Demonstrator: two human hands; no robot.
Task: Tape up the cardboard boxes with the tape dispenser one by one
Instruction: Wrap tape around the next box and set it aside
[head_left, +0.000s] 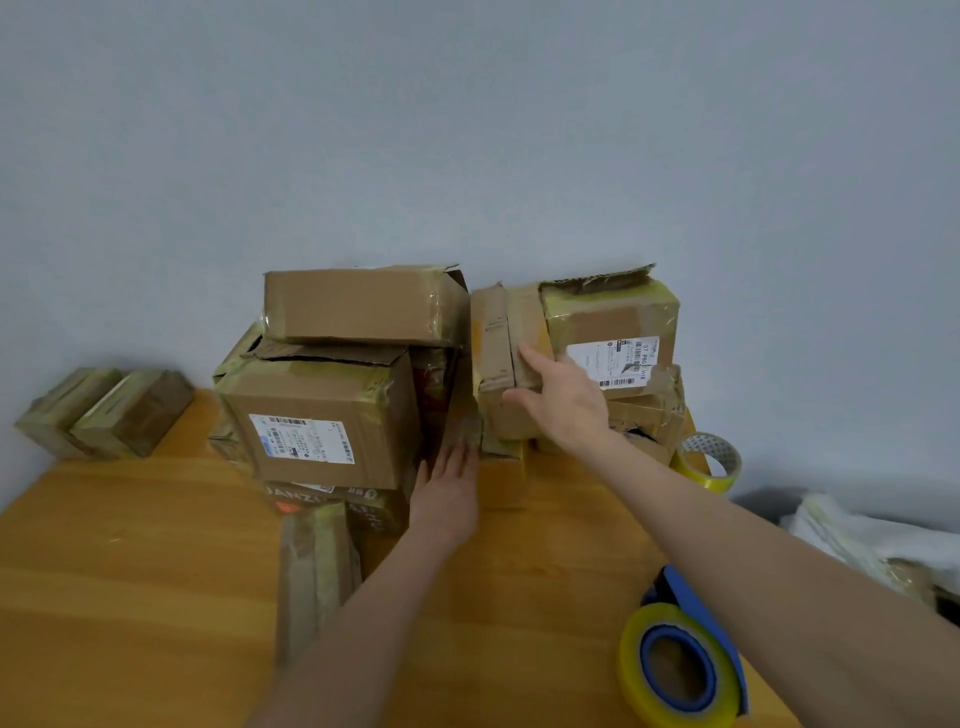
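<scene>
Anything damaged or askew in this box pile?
Yes. The labelled box at top right has a torn flap sticking up along its top edge. The big labelled box in the left stack has a ragged, gaping top flap, and the plain box on it sits tilted.

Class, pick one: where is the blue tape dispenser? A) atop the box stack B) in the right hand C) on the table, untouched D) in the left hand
C: the dispenser lies on the table, while the left hand and right hand are both at the boxes.
</scene>
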